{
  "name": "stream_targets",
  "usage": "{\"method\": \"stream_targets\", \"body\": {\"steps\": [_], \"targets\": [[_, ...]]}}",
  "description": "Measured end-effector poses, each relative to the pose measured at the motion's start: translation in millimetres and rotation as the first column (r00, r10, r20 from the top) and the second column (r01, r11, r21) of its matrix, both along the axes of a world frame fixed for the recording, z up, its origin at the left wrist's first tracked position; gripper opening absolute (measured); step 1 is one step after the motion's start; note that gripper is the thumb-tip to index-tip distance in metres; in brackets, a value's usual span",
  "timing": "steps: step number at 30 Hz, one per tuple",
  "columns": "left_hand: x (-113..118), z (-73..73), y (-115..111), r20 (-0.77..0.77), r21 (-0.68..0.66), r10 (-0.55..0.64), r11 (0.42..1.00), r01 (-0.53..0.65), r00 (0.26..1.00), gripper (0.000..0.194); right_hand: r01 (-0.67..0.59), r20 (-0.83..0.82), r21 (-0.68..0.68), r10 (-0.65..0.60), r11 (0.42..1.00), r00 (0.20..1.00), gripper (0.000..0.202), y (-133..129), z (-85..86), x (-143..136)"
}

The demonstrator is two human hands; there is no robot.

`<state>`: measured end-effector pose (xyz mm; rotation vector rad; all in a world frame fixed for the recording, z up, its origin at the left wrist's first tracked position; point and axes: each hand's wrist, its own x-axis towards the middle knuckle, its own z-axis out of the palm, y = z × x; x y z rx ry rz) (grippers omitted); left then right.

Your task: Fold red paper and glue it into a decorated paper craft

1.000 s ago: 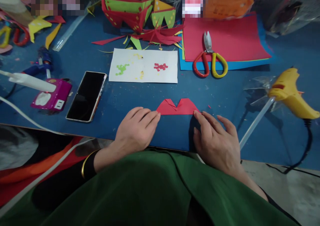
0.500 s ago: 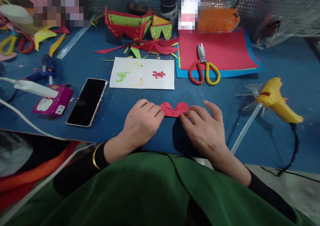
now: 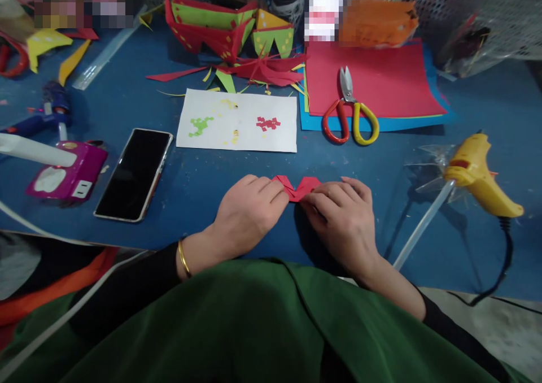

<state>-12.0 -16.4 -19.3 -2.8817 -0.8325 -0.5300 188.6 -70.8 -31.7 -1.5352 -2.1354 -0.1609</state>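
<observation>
Near the front edge of the surface (image 3: 192, 179), the left hand (image 3: 254, 210) and right hand (image 3: 345, 216) hold opposite ends of a notched red paper (image 3: 308, 186), each grip narrow on it. Farther back, scissors (image 3: 348, 92) overlap stacked sheets (image 3: 385, 81) beside a white card (image 3: 237, 114).

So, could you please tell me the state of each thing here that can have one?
Red notched paper: held at both ends
Left hand: fingers curled on paper
Right hand: fingers curled on paper
Scissors: blades slightly apart
Smartphone: screen dark
Purple power socket: white plug inserted
Yellow glue gun: glue stick loaded
White card: lying flat
</observation>
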Motion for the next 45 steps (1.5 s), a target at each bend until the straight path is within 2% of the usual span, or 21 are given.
{"method": "stream_targets", "body": {"steps": [6,14,21,34,45], "targets": [[0,-1.3,3,0.09,-0.165,0.089,0.984,-0.073,0.992,0.022,0.034,-0.108,-0.08,-0.043,0.996,0.993,0.015,3,-0.8,-3],[0,-5.1,6,0.177,-0.36,0.159,0.929,-0.087,0.971,0.015,0.081,-0.123,-0.127,-0.097,0.989,0.988,0.009,1,1.8,-7],[1,-6.7,6,0.201,-0.405,0.189,0.909,-0.094,0.961,0.014,0.141,-0.089,-0.173,-0.158,0.975,0.983,0.013,2,1.6,-11],[5,-2.8,6,0.119,-0.419,0.286,0.883,-0.213,0.951,0.013,0.197,-0.136,-0.284,-0.243,0.938,0.96,0.015,2,3.0,-13],[11,2.6,5,0.092,-0.432,0.317,0.867,-0.249,0.944,0.016,0.219,-0.138,-0.279,-0.265,0.935,0.954,0.017,4,2.5,-13]]}}
